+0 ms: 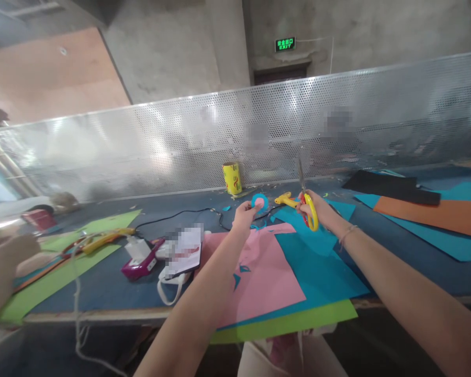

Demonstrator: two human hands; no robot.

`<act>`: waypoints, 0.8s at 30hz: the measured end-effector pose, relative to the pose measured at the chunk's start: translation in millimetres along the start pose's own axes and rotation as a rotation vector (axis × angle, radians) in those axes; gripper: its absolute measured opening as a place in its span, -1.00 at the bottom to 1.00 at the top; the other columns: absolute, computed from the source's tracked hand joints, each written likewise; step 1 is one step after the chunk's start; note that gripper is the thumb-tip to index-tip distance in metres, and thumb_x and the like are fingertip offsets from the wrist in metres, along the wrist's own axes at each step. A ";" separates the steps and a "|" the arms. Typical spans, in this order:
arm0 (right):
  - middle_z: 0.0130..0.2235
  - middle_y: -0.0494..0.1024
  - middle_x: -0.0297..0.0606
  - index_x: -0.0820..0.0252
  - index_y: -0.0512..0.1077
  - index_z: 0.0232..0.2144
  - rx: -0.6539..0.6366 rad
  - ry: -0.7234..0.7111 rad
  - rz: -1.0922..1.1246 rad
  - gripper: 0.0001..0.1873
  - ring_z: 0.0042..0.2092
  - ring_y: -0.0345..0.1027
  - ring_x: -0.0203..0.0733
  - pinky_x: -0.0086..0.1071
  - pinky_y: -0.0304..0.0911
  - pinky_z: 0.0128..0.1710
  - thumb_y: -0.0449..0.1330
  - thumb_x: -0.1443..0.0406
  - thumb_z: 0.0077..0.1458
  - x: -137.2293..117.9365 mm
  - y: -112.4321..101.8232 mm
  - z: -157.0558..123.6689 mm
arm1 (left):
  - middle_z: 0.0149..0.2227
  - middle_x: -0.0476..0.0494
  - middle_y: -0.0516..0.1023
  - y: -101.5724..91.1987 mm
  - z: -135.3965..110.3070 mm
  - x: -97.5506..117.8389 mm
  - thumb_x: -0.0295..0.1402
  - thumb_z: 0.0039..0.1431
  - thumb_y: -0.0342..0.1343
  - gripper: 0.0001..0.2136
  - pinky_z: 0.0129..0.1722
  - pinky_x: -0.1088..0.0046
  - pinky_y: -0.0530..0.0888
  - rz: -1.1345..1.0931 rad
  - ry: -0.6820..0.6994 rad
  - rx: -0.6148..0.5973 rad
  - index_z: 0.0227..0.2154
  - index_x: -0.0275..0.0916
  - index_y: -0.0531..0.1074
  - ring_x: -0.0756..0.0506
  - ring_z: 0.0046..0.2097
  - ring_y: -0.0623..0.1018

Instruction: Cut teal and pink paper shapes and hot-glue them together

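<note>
My left hand (244,214) is stretched out over the table, its fingers pinched on a small round blue paper piece with a pink centre (259,201). To its right, my right hand (315,208) grips scissors (306,201) with yellow and red handles, blades pointing up. Under both hands lie a pink sheet (259,272), a teal sheet (317,262) and a green sheet (298,320), stacked at the table's near edge. Small blue scraps rest on the pink sheet.
A yellow can (232,178) stands by the perforated metal screen (259,131). A yellow tool (286,199) lies near the scissors. Orange (435,214), teal and black (392,187) sheets lie right. Left: a magenta device (139,264), cables, green paper (63,267), another person's hand (3,267).
</note>
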State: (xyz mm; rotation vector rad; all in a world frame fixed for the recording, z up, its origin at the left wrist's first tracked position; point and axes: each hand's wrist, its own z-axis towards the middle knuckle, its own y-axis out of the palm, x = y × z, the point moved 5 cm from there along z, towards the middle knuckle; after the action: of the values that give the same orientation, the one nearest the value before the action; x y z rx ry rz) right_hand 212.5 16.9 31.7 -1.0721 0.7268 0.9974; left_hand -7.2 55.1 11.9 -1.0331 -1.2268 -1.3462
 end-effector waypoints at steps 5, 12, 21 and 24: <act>-0.38 0.50 -0.17 0.18 0.30 -0.27 0.112 -0.171 -0.499 -0.78 -0.33 0.39 -0.10 -0.39 0.16 -0.42 0.12 0.34 -0.06 0.5 -12.4 -0.3 | -0.66 0.16 0.17 -5.4 5.1 0.9 -0.29 -0.21 0.27 -0.73 -0.57 0.60 0.20 -0.119 0.031 0.054 -0.57 -0.25 0.25 0.14 -0.62 0.21; -0.37 0.54 -0.17 0.20 0.38 -0.21 0.157 -0.119 -0.651 -0.71 -0.33 0.41 -0.07 -0.38 0.17 -0.40 0.11 0.40 -0.07 3.9 -20.7 4.1 | -0.63 0.15 0.22 -9.8 1.6 3.8 -0.25 -0.20 0.24 -0.71 -0.55 0.61 0.27 -0.228 0.035 0.106 -0.53 -0.24 0.23 0.13 -0.61 0.26; -0.48 0.47 -0.25 0.14 0.30 -0.40 0.386 0.045 -0.195 -0.78 -0.47 0.37 -0.15 -0.36 0.22 -0.51 0.23 0.34 -0.18 39.1 -71.4 19.2 | -0.53 0.07 0.36 -17.0 -2.6 11.3 -0.41 -0.04 0.13 -0.85 -0.40 0.59 0.42 -0.363 0.013 0.220 -0.44 -0.23 0.24 0.11 -0.50 0.44; -0.44 0.46 -0.33 0.09 0.19 -0.37 0.554 0.051 0.179 -0.71 -0.53 0.33 -0.26 -0.41 0.23 -0.58 0.21 0.32 -0.18 45.6 -88.0 20.0 | -0.51 0.05 0.38 -17.3 -2.2 12.0 -0.45 -0.03 0.13 -0.83 -0.34 0.52 0.46 -0.384 0.018 0.232 -0.43 -0.23 0.21 0.08 -0.48 0.48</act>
State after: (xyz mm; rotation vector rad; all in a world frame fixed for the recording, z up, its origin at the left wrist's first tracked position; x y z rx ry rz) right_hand 311.7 36.5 30.9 -0.5571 1.0784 0.8474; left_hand -26.0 51.2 21.0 -0.6412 -1.5818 -1.4522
